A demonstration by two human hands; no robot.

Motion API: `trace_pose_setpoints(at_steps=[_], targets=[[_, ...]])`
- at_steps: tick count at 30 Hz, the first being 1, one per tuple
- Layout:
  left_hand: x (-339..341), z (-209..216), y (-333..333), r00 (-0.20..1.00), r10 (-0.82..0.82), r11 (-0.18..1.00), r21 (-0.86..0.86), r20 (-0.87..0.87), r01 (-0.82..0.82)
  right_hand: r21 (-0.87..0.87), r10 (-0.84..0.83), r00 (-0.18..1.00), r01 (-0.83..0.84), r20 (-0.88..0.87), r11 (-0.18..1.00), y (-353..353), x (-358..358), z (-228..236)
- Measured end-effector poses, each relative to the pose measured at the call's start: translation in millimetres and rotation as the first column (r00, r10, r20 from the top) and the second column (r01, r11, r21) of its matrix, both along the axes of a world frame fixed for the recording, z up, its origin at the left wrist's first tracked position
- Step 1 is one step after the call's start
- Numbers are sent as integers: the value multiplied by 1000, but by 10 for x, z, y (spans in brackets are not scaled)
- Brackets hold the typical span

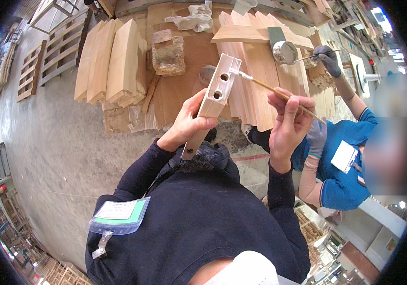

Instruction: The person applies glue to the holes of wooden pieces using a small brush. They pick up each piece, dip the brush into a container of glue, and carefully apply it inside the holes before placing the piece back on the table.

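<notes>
A pale wooden piece (206, 107) with two round holes in its end stands tilted in front of me, gripped by my left hand (189, 121). White glue-like paste coats the end around the holes. My right hand (290, 118) pinches a thin wooden stick brush (272, 89). Its white-smeared tip touches the end of the piece, beside the upper hole. Behind the piece, partly hidden by it, is a small round cup (206, 74). Farther right, a round container (284, 52) with whitish contents rests on the stacked boards.
Stacked boards (255, 71) lie on the cardboard-covered work surface (179, 90); more stacks (125, 61) stand at left. A plastic-wrapped block (168, 57) and white cloth (196, 18) lie between. At right, a co-worker in blue (339, 166) wears grey gloves and holds a thin stick. Pallets (63, 45) stand far left.
</notes>
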State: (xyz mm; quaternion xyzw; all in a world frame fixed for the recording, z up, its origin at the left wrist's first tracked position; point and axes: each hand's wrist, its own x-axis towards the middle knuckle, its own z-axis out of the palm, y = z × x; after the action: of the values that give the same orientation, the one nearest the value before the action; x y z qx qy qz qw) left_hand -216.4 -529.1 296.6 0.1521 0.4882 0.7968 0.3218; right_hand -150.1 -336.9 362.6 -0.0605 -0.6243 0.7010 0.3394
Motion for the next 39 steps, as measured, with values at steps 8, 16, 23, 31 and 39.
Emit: trace_pose_setpoints(at_steps=[8, 16, 23, 31, 39], targets=[[-39, -57, -54, 999, -37, 999, -21, 3, 37, -64, 77, 997, -76, 21, 995, -122, 196, -66], [-47, -48, -15, 998, -43, 999, -32, -36, 42, -48, 0, 1000, -1, -18, 999, -70, -82, 40], [-8, 9, 27, 999, 26, 999, -28, -40, -27, -4, 94, 996, -94, 10, 996, -113, -3, -46], [40, 22, -17, 998, 14, 998, -59, -57, -17, -91, 131, 991, -129, 17, 988, -177, 171, -52], [68, 46, -28, 994, 4, 996, -85, -106, -13, -125, 70, 997, -67, 14, 990, -129, 21, -32]])
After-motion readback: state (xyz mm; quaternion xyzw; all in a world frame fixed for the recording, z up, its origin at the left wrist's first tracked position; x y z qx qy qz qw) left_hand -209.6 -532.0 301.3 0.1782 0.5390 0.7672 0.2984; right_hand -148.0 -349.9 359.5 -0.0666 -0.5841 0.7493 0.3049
